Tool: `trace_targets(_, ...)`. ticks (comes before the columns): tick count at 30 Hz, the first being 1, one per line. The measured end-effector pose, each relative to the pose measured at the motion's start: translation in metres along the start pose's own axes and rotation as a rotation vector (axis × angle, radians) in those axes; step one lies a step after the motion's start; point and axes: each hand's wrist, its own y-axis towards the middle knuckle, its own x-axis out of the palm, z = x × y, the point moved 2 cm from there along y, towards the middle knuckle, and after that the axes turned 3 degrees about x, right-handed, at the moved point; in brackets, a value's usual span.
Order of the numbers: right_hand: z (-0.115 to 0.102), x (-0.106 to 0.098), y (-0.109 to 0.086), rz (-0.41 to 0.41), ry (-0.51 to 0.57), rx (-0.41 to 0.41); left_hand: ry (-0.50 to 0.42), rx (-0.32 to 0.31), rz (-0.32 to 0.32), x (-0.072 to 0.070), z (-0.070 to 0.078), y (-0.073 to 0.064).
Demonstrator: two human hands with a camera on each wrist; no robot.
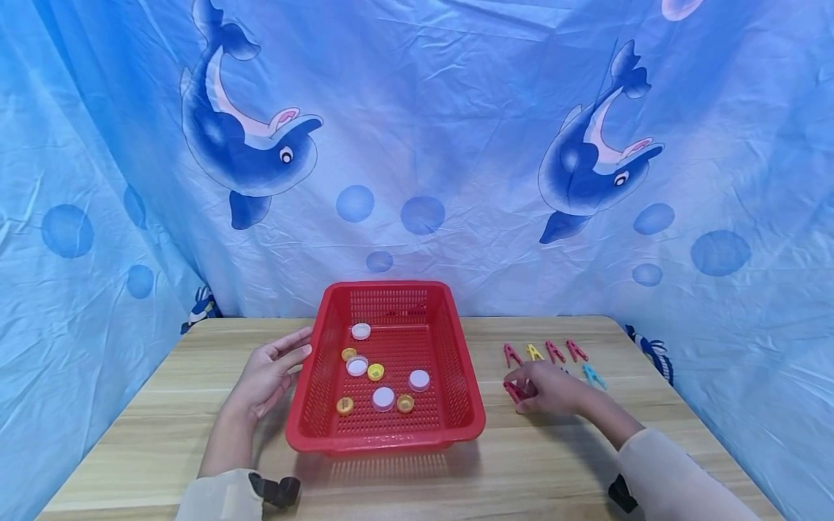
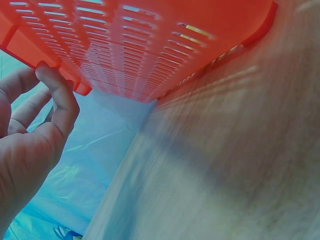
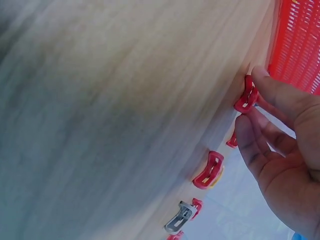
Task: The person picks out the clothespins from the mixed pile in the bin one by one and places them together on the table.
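My right hand (image 1: 550,387) is low over the table at the right, with a red clothespin (image 3: 246,95) between the thumb and fingertips. Just beyond it lie more red clothespins (image 1: 555,352), a yellow clothespin (image 1: 534,352) and a teal clothespin (image 1: 594,376). A grey clothespin (image 3: 180,217) shows in the right wrist view; in the head view the hand mostly hides it. At the left side of a red plastic basket (image 1: 470,394), my left hand (image 1: 266,380) touches the rim with loosely extended fingers. Inside the basket lie several white bottle caps (image 1: 383,399) and yellow bottle caps (image 1: 376,372).
The light wooden table (image 1: 156,420) ends at a blue curtain (image 1: 495,174) printed with dolphins, which hangs behind it and along both sides. Striped rope-like bundles (image 1: 202,307) are at the curtain's edges. The basket takes up the table's middle.
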Motion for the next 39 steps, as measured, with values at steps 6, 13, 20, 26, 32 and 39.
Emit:
trace_targets(6, 0.0019, 0.0018, 0.0010, 0.025, 0.009, 0.080, 0.001, -0.006, 0.007, 0.0004, 0.0000, -0.0002)
trace_targets(13, 0.0027, 0.0017, 0.0027, 0.068, -0.028, 0.040, -0.003, -0.003, 0.003, 0.0005, 0.0002, 0.0001)
trace_targets(20, 0.0060, 0.0007, 0.0031, 0.087, -0.039, 0.064, -0.031, 0.008, -0.008, 0.0015, 0.0011, 0.0015)
trace_targets(26, 0.0083, 0.0010, 0.0028, 0.085, -0.032, 0.089, -0.039, 0.014, -0.020, 0.0022, 0.0025, 0.0011)
trace_targets(32, 0.0076, -0.0012, 0.0036, 0.075, -0.037, 0.072, -0.051, 0.022, -0.023, 0.0007, 0.0037, 0.0018)
trace_targets(39, 0.0059, -0.0039, 0.0057, 0.082, -0.055, 0.101, -0.041, 0.012, -0.011, -0.0003, 0.0015, 0.0029)
